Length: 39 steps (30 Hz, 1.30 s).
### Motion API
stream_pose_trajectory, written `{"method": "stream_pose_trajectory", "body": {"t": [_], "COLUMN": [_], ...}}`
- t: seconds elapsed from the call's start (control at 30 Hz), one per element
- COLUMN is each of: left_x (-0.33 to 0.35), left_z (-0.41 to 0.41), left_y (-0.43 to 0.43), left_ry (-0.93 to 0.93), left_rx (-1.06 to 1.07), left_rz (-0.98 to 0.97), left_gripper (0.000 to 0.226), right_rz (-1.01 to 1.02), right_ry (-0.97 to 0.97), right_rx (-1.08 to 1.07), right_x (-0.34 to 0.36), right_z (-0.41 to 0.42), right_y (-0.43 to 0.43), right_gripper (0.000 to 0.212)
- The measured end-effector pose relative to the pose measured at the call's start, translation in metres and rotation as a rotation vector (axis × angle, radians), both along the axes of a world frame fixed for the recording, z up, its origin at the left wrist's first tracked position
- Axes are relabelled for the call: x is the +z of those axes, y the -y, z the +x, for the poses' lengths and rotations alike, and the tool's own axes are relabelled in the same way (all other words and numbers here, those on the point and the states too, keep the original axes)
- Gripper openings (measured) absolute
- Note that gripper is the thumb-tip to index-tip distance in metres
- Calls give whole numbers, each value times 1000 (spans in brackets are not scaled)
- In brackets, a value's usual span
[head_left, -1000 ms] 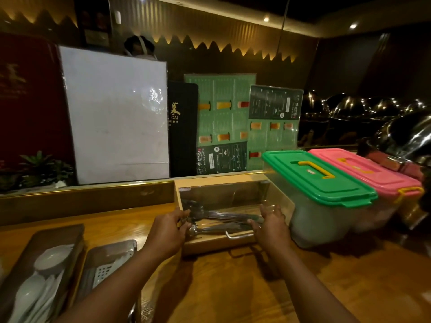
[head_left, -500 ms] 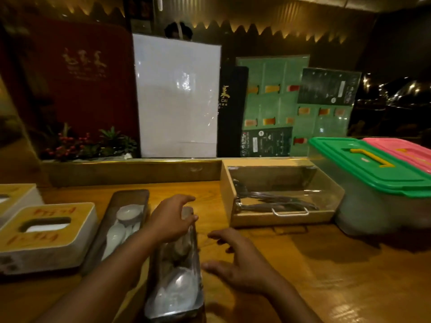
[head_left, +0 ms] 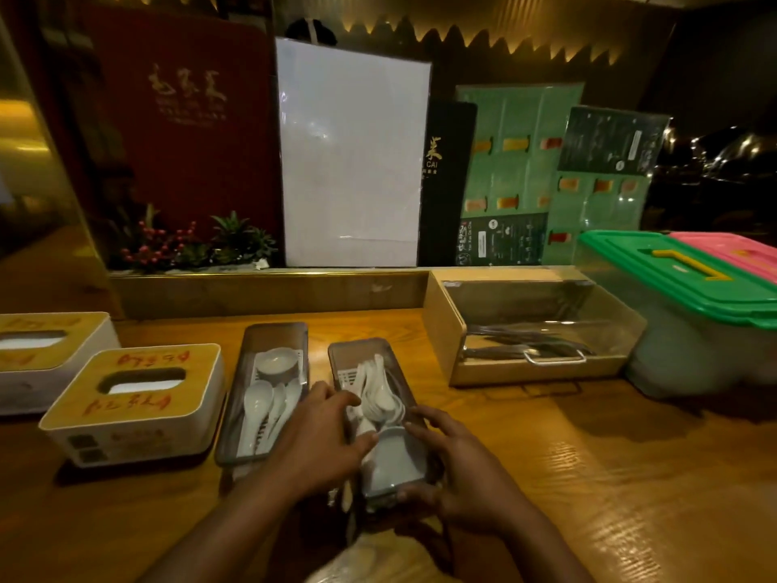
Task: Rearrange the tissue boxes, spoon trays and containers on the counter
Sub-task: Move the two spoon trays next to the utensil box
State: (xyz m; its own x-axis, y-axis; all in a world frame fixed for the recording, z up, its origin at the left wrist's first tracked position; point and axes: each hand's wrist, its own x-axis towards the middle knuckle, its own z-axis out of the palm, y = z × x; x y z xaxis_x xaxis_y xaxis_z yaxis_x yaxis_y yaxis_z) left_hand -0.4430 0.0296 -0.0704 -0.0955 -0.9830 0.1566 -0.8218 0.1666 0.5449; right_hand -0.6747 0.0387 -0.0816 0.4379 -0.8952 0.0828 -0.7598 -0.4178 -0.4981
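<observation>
White ceramic spoons fill the right spoon tray (head_left: 365,363), gripped at 6 o'clock by left hand (head_left: 321,437) and right hand (head_left: 456,464); next, squaring it beside the left spoon tray (head_left: 275,336) at 9 o'clock.

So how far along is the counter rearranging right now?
Looks settled: the cutlery box sits beside the green-lidded container, and two tissue boxes line up at left. In hand: the left hand and right hand grip the right spoon tray. Left: placing it alongside the other tray.
</observation>
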Motion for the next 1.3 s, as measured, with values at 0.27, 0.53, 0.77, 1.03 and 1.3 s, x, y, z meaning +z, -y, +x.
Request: {"method": "stream_pose_trajectory", "body": {"t": [0.27,0.53,0.77,1.03,1.3], "left_x": [-15,-14,-13,-17,-14], "left_z": [-35,-56,-70,-66,-69], "left_y": [33,99,138,157,157], "left_ry": [-27,-16,-54,-110,-101], "left_rx": [-116,-155,-140,-119,-110], "left_rz": [130,231,241,247,260], "left_gripper": [93,100,99,97,92], "right_rz": [-42,19,28,3,13], "right_ry": [-141,-142,-116,-197,-201], "right_rx": [-239,-364,-394,-372,-350], "right_x": [1,6,3,-3,-6], "right_z": [4,-6,-13,-10,-9], "right_y": [20,61,94,109,112], "right_gripper": [86,77,70,69,71]}}
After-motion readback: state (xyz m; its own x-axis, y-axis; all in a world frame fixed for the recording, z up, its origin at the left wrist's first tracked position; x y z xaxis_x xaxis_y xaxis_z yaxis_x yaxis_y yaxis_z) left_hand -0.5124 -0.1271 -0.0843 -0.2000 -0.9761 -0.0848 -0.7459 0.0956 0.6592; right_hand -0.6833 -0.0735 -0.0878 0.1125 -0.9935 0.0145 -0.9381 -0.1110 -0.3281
